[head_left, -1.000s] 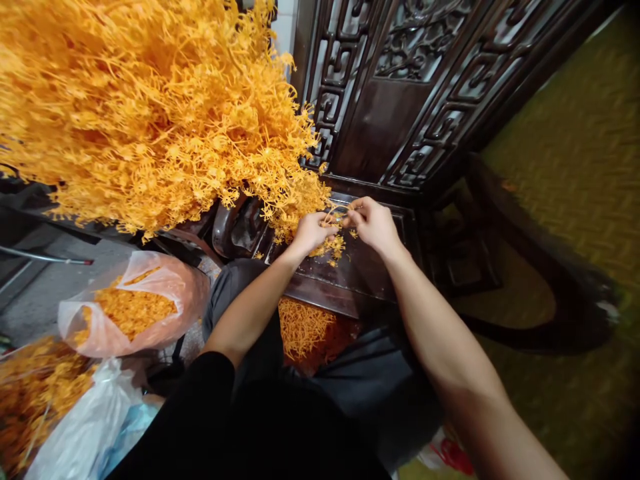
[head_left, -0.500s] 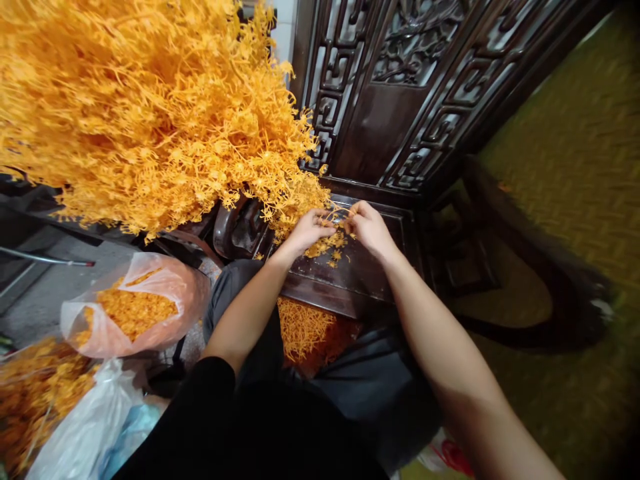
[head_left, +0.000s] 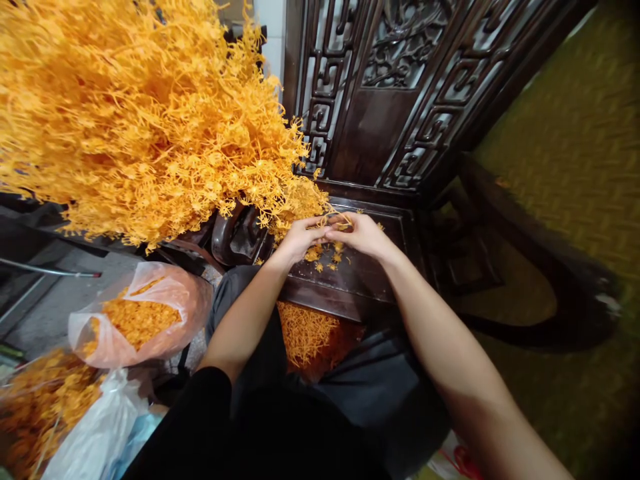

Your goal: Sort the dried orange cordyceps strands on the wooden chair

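A dark carved wooden seat bears scattered orange sprig bits.

Left hand and right hand fingertip to fingertip

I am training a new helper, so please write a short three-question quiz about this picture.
1. True or false: both hands meet over the dark wooden seat.
2. What do the left hand and right hand pinch between them?
3. Where is the pink bag: A) on the person's left, B) on the seat?

Key: 1 true. 2 thin orange strands beside the big orange pile. 3 A.
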Demonstrator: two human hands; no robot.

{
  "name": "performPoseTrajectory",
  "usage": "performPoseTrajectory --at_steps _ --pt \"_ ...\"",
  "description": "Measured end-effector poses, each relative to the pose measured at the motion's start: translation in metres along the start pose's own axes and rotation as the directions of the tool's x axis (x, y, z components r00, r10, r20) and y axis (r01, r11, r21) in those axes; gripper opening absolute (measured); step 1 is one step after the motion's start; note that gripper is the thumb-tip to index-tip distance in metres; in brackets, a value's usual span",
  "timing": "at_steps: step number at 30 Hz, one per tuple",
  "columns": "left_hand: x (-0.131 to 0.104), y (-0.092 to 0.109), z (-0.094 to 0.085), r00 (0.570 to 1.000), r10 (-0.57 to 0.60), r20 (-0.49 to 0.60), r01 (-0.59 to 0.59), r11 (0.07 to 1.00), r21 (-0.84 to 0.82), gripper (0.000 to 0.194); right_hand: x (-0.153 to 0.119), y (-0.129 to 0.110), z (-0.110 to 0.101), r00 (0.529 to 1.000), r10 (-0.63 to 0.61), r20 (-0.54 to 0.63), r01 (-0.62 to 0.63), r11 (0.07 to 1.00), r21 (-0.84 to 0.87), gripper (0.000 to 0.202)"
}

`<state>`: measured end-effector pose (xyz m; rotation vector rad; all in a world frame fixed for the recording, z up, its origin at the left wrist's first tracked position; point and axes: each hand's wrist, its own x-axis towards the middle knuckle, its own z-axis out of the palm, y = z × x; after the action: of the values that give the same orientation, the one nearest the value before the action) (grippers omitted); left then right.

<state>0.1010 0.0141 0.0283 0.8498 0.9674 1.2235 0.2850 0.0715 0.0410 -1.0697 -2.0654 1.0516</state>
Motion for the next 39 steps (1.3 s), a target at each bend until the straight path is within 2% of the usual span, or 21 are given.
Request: performPoseTrajectory --at_steps 2,4,6,9,11,14,16,18,20,21,23,25,26,27,30,32,34,36,38,39 --pt "-0.004 0.005 0.001 0.996 -0.034 0.086 0.040 0.997 -0.066 0.029 -0.001 -0.001 0.002 0.999 -0.002 0.032 0.001 0.999 0.032 0.052" --pt "-0.006 0.007 0.002 0.994 -0.027 0.102 0.030 0.999 -0.035 0.031 -0.002 -0.002 0.003 1.000 0.007 0.027 -0.008 1.000 0.028 0.045" --pt "-0.005 0.006 0.002 0.999 0.007 0.052 -0.012 0.996 0.087 0.036 -0.002 -0.004 0.004 0.999 0.014 0.035 -0.014 1.000 -0.013 0.035" --pt "-0.004 0.004 0.002 0.993 0.055 -0.100 -0.022 0.953 0.302 0.048 -0.003 -0.008 0.005 1.000 0.016 0.026 -0.011 0.987 -0.157 0.026" --pt "-0.006 0.004 0.003 0.987 0.054 -0.154 0.005 0.935 0.355 0.050 -0.005 -0.010 0.004 1.000 -0.009 0.024 0.014 0.972 -0.235 0.025" --pt "-0.009 0.009 0.005 0.984 0.080 -0.158 -0.019 0.933 0.359 0.041 -0.006 -0.010 -0.001 0.994 -0.090 0.069 0.108 0.937 -0.332 0.022" --pt "-0.011 0.012 0.003 0.977 0.120 -0.175 -0.042 0.918 0.394 0.032 -0.005 -0.006 -0.009 0.993 -0.114 -0.019 0.091 0.879 -0.469 0.016" --pt "-0.010 0.013 -0.002 0.966 0.150 -0.209 -0.043 0.896 0.443 0.021 -0.002 0.000 -0.018 0.973 -0.090 -0.214 -0.041 0.840 -0.540 0.012" --pt "-0.007 0.011 -0.010 0.962 0.156 -0.224 -0.027 0.870 0.492 0.013 0.000 0.005 -0.023 0.941 -0.001 -0.339 -0.154 0.889 -0.432 0.013" --pt "-0.005 0.009 -0.013 0.966 0.150 -0.210 -0.020 0.854 0.520 0.015 0.001 0.006 -0.023 0.939 0.059 -0.339 -0.176 0.930 -0.324 0.016" --pt "-0.002 0.004 -0.016 0.985 0.134 -0.105 -0.046 0.804 0.593 0.030 0.001 0.005 -0.018 0.957 0.163 -0.241 -0.186 0.980 -0.075 0.022" --pt "-0.001 -0.002 -0.012 0.992 0.125 0.034 -0.118 0.764 0.634 0.050 0.000 0.000 -0.009 0.966 0.215 -0.142 -0.199 0.972 0.122 0.027" --pt "0.000 -0.004 -0.008 0.989 0.125 0.084 -0.150 0.752 0.642 0.053 -0.001 -0.002 -0.004 0.967 0.230 -0.113 -0.206 0.960 0.191 0.029" --pt "0.000 -0.006 -0.004 0.985 0.132 0.108 -0.171 0.744 0.646 0.048 -0.002 -0.004 0.001 0.967 0.240 -0.090 -0.212 0.947 0.243 0.032" --pt "-0.002 -0.006 0.012 0.980 0.181 0.086 -0.188 0.688 0.700 0.020 -0.001 -0.006 0.008 0.970 0.225 -0.090 -0.198 0.950 0.243 0.032" --pt "-0.006 -0.004 0.020 0.977 0.204 0.059 -0.180 0.650 0.738 0.020 0.003 -0.002 0.007 0.958 0.212 -0.193 -0.181 0.970 0.164 0.027" --pt "-0.011 -0.001 0.023 0.984 0.178 0.030 -0.143 0.673 0.726 0.022 0.011 0.004 0.000 0.910 0.213 -0.356 -0.185 0.977 0.111 0.020" --pt "-0.014 0.001 0.022 0.993 0.115 0.000 -0.084 0.723 0.685 0.022 0.018 0.010 -0.009 0.841 0.230 -0.490 -0.199 0.973 0.115 0.015" --pt "-0.014 0.003 0.017 0.998 0.049 -0.025 -0.019 0.742 0.670 0.023 0.022 0.011 -0.018 0.809 0.280 -0.517 -0.187 0.956 0.225 0.011" --pt "-0.012 0.003 0.014 0.999 0.028 -0.039 0.006 0.739 0.674 0.024 0.022 0.010 -0.021 0.814 0.313 -0.489 -0.178 0.936 0.303 0.011"
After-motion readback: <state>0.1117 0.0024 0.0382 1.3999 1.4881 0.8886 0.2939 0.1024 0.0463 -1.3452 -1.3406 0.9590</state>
